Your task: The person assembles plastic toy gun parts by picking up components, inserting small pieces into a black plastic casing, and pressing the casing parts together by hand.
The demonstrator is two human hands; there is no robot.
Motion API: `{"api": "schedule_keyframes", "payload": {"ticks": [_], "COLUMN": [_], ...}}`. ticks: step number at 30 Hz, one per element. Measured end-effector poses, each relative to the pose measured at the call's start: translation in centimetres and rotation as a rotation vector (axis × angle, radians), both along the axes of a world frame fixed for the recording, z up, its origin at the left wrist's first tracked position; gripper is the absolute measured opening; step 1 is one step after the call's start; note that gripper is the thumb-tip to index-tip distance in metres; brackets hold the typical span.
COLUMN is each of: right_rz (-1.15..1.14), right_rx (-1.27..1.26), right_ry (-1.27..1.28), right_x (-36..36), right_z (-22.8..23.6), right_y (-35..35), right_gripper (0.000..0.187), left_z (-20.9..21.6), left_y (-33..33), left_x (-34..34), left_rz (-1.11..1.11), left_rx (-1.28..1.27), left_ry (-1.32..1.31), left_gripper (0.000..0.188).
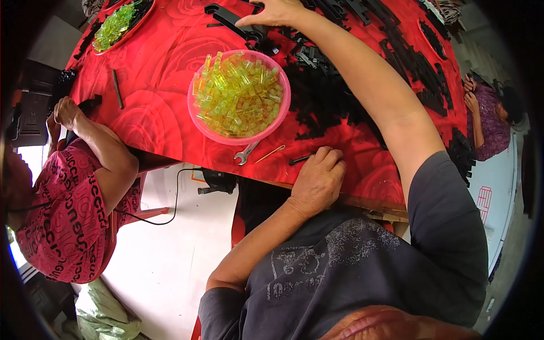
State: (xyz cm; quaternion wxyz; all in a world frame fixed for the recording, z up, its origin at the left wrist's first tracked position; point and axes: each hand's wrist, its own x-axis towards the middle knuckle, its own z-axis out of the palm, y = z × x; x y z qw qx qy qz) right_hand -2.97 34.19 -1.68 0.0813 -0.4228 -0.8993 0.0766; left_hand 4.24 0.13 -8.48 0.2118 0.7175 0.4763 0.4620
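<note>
Two hands, yours: right hand (275,13) spread, thumb wide of fingers, at a long black part (226,16), contact unclear; left hand (322,180) half-curled on red rose-print cloth (158,124), slim black rod (299,160) at its fingers, can't tell if gripped; glossy translucent yellow-green pieces (238,93) heaped ahead-left of it in a round pink basket (241,140)

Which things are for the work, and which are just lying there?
Probably for the work:
black part near the right hand
black stick at the left hand
yellow pieces in the pink bowl

Seemingly just lying there:
wrench
thin gold stick
</note>
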Motion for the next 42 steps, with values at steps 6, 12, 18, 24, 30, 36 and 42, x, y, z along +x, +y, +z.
{"api": "schedule_keyframes", "payload": {"ticks": [6, 12, 18, 24, 30, 36, 42], "right_rz": [-0.164, -0.047, 0.022, 0.015, -0.114, -0.212, 0.019], "right_rx": [0.135, 0.173, 0.176, 0.287, 0.418, 0.265, 0.132], "right_ry": [-0.212, 0.306, 0.489, 0.392, 0.245, 0.210, 0.390], "right_x": [-3.6, -2.5, 2.3, 12.2, 24.9, 29.7, 20.8], "right_z": [-1.6, -4.9, -0.8, 2.2, 3.4, 3.1, 4.7], "right_y": [-2.8, -0.6, -0.9, -4.9, -12.3, -18.8, -15.9], "right_gripper": [0.073, 0.019, 0.021, 0.020, 0.026, 0.024, 0.021], "left_z": [0.2, -0.1, 0.2, 0.2, 0.2, 0.3, 0.1], "left_y": [0.0, 0.0, 0.1, 0.2, 0.3, 0.2, 0.2], "left_x": [0.1, 0.1, -0.3, -0.1, -0.2, -0.2, -0.3], "left_rz": [0.023, 0.048, 0.035, 0.051, 0.039, 0.043, 0.038], "left_rx": [-0.013, 0.011, 0.022, 0.071, 0.063, 0.056, 0.042], "left_ry": [0.001, -0.014, -0.008, -0.044, -0.034, -0.038, -0.015], "left_gripper": [0.020, 0.019, 0.018, 0.017, 0.016, 0.015, 0.015]}}
